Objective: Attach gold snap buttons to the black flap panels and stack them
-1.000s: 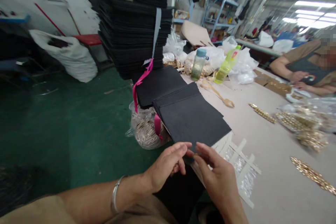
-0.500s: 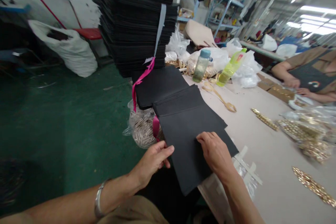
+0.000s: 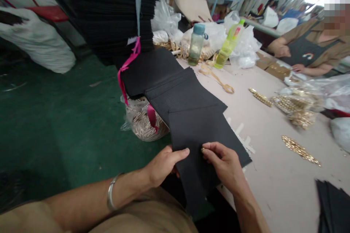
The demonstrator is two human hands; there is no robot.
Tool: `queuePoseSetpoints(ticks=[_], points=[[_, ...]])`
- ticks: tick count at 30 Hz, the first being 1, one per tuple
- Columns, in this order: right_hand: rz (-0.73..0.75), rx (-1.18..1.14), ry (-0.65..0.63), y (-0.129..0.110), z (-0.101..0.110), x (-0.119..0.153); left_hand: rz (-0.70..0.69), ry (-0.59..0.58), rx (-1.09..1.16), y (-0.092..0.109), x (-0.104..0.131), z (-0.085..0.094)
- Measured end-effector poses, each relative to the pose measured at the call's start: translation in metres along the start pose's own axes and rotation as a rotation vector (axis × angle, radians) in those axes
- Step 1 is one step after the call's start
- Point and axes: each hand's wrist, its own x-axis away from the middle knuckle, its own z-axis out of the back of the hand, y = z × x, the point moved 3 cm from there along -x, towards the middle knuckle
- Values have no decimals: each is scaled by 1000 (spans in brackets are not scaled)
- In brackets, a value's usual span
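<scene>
A black leather-like sheet lies at a slant in front of me, partly over the fanned black sheets. My left hand grips its left edge, thumb on top and the other fingers hidden underneath. Over the same sheet, my right hand has thumb and forefinger pinched together on a tiny gold-coloured piece, too small to make out its kind. Behind the fanned sheets rests a flat black pile.
A tall black stack with pink ribbon rises at the back left. On the table are a blue-capped bottle, a green bottle, gold chains and more black sheets. A co-worker sits opposite.
The top sheet has shifted towards me and turned, uncovering more of those beneath. My left hand now clasps its edge; a gold piece shows at my right fingertips. The view has swung right.
</scene>
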Motion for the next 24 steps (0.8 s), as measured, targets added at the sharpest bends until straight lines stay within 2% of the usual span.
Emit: queuePoseSetpoints(ticks=[4, 10, 21, 24], points=[[-43, -126, -27, 0, -8, 3, 9, -30, -52, 0, 2, 0], [-58, -213, -1, -1, -10, 9, 0, -80, -137, -2, 4, 0], [-10, -152, 2, 4, 5, 30, 6, -245, -327, 2, 6, -5], [0, -186, 84, 10, 9, 36, -22, -297, -381, 4, 6, -14]])
